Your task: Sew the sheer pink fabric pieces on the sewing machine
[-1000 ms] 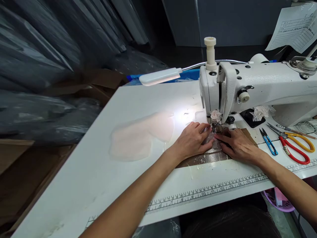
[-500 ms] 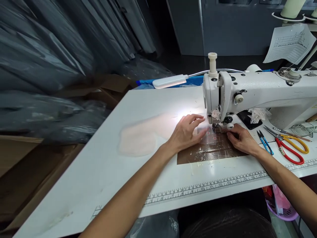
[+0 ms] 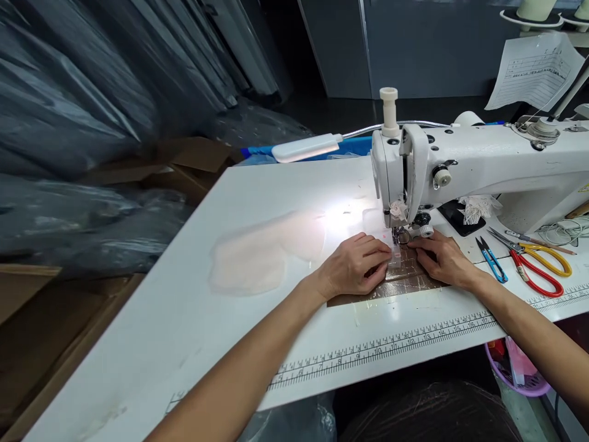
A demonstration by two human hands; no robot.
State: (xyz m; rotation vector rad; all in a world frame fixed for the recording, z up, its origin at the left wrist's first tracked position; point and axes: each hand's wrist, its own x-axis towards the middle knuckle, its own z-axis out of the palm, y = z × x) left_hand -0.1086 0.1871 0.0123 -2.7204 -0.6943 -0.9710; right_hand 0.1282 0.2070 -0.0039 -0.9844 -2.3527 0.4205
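My left hand (image 3: 355, 264) lies left of the needle, its fingers curled together on the edge of a translucent piece (image 3: 394, 256) with faint pink marks. That piece reaches up to the presser foot (image 3: 399, 236) of the white sewing machine (image 3: 473, 153). Just right of the foot, my right hand (image 3: 444, 261) has its thumb and index finger closed close to the needle. Whatever lies between those fingertips is too small to make out. A brown, shiny sheet (image 3: 409, 283) covers the table beneath both hands.
Pale sheer fabric pieces (image 3: 251, 258) lie on the white table (image 3: 184, 344) at left. A lamp (image 3: 307, 148) lights the needle area. Blue thread snips (image 3: 492, 261), scissors with red and yellow handles (image 3: 536, 270) and a dark phone-like slab (image 3: 460, 218) sit at right. A printed ruler (image 3: 391, 350) follows the front edge.
My left hand's spread fingers have curled closed and come down on the translucent piece. The right hand stays beside the presser foot. The whole view has shifted slightly.
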